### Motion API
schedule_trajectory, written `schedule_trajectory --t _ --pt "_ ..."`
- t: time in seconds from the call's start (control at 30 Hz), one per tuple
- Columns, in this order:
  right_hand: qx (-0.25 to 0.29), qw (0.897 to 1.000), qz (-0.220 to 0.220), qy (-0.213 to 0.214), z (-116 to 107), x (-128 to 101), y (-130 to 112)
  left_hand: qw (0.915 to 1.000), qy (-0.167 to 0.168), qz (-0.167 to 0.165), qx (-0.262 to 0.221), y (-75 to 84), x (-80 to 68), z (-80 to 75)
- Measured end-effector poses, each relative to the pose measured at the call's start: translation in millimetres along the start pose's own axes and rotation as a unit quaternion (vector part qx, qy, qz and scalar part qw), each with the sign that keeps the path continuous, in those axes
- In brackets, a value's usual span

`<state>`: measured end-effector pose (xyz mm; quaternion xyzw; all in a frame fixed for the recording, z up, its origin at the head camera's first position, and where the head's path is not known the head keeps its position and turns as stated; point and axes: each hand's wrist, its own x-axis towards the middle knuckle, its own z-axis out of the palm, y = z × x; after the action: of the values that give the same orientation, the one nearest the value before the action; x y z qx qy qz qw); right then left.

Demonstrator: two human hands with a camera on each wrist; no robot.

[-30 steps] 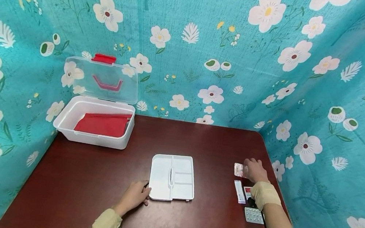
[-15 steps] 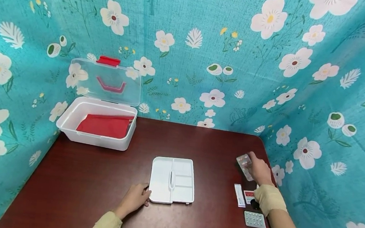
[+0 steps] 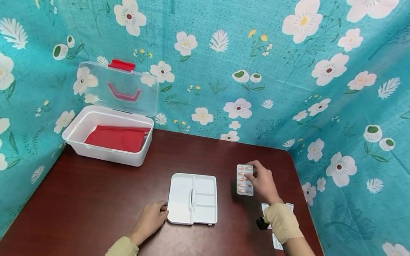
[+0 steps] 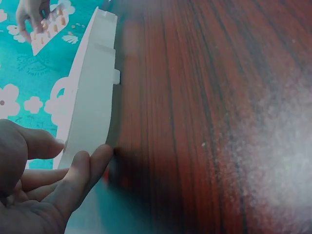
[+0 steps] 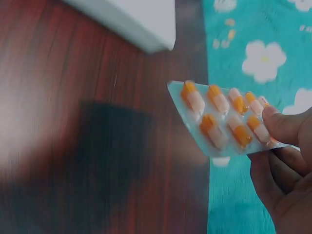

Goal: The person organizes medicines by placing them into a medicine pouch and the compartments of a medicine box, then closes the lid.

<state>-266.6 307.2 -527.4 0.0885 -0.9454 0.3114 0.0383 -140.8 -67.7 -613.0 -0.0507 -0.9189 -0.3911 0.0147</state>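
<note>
A white divided tray (image 3: 180, 202) with a raised centre handle lies on the table. My left hand (image 3: 149, 221) holds its near left corner; in the left wrist view the thumb is at the rim and fingertips (image 4: 100, 155) lie against the outer wall (image 4: 92, 92). To the right of the tray, my right hand (image 3: 264, 183) pinches a blister pack (image 3: 242, 183) of orange-and-white capsules above the table. In the right wrist view the thumb presses on one end of the pack (image 5: 226, 117), with fingers beneath.
A clear-lidded white box (image 3: 107, 154) stands open at the back left with a red pouch (image 3: 118, 138) inside. Under my right forearm lie flat packets and another blister pack (image 3: 277, 242), partly hidden. A floral curtain (image 3: 211, 62) borders the dark red table (image 3: 193, 252).
My right hand has picked up the capsule blister pack from the table's right side and carried it left toward the tray. The left hand stays at the tray's corner.
</note>
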Motion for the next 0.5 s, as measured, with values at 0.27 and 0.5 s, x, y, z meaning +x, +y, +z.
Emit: schedule_trajectory --t 0.27,0.5 --pt "0.083 0.996 0.006 -0.016 39 0 -45 0.9994 0.021 0.026 0.008 -0.7 0.1 1.2" --pt "0.116 0.992 -0.010 -0.050 79 3 -81 0.9994 0.028 0.017 0.010 -1.5 -0.3 2.0"
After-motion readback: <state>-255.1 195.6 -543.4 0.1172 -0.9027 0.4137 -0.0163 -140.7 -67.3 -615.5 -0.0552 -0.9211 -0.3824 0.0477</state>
